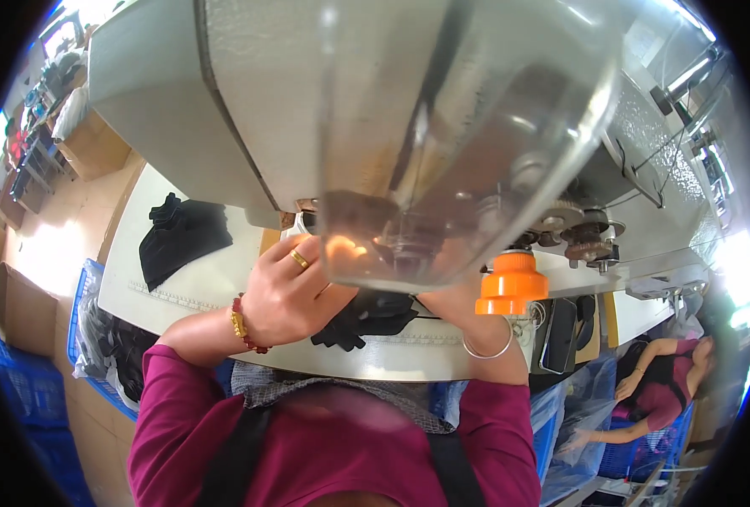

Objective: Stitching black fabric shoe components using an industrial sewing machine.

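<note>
My left hand (pixel 290 291) is closed at the front of a large pale sewing machine (pixel 265 93), its fingers bent inward and its fingertips blurred behind a clear plastic shield (pixel 468 152). A black fabric piece (pixel 366 321) comes out from beneath this hand onto the white table. Reaching in from the other side, my right hand (pixel 447 297) is at the far end of the same fabric. The shield and its glare hide the right fingers. Another black fabric piece (pixel 185 237), folded at one end, lies on the table to the left.
An orange knob (pixel 513 283) hangs beside my right wrist, below exposed gears (pixel 569 228). A ruler strip (pixel 181 300) runs along the white table's (pixel 126 270) near edge. To the right lies a phone (pixel 558 336). Blue crates (pixel 88 313) flank the table, and another person (pixel 662 380) sits at far right.
</note>
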Available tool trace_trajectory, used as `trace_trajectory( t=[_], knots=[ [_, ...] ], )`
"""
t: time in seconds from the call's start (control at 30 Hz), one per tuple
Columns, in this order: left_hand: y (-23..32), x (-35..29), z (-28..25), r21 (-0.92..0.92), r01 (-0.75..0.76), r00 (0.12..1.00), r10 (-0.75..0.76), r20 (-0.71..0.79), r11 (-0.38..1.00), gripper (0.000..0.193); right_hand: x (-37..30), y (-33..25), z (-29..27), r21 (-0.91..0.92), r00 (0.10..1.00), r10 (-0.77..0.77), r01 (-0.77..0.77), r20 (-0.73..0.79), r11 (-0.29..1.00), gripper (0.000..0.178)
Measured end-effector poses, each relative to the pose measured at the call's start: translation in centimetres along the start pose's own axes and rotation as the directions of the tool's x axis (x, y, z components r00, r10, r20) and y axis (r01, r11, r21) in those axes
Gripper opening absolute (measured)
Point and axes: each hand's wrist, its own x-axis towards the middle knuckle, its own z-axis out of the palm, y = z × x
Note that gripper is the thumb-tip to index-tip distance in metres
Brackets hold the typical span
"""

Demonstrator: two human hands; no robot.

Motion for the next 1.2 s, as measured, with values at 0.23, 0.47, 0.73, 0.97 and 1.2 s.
trace_trajectory(
  t=[0.23, 0.47, 0.73, 0.97, 1.2],
  knots=[
    [0.3, -1.1, 0.1, -0.046, 0.074, 0.994, -0.077, -0.075, 0.996, 0.031, 1.0, -1.8, -1.3, 0.013, 0.968, 0.241, -0.242, 0.071, 0.970, 0.032],
    [1.2, -0.9, 0.6, 0.023, 0.049, 0.999, -0.048, -0.020, 0.999, 0.029, -0.4, -0.8, -1.0, 0.102, 0.951, 0.292, -0.302, 0.107, 0.948, 0.031],
    [0.5, -1.2, 1.2, 0.048, 0.108, 0.994, -0.108, -0.017, 0.993, 0.025, -1.8, 0.2, 0.0, 0.276, 0.886, 0.432, -0.463, 0.168, 0.842, 0.031],
    [-0.1, -0.1, 0.8, 0.080, 0.093, 0.996, -0.092, -0.017, 0.992, 0.025, -2.3, -0.8, 0.7, 0.035, 0.961, 0.248, -0.254, 0.124, 0.967, 0.030],
    [-0.5, 0.0, -0.1, 0.108, 0.122, 0.989, -0.130, 0.071, 0.987, 0.027, -2.5, -4.1, 2.0, 0.039, 0.974, 0.222, -0.224, 0.054, 0.974, 0.027]
  ],
)
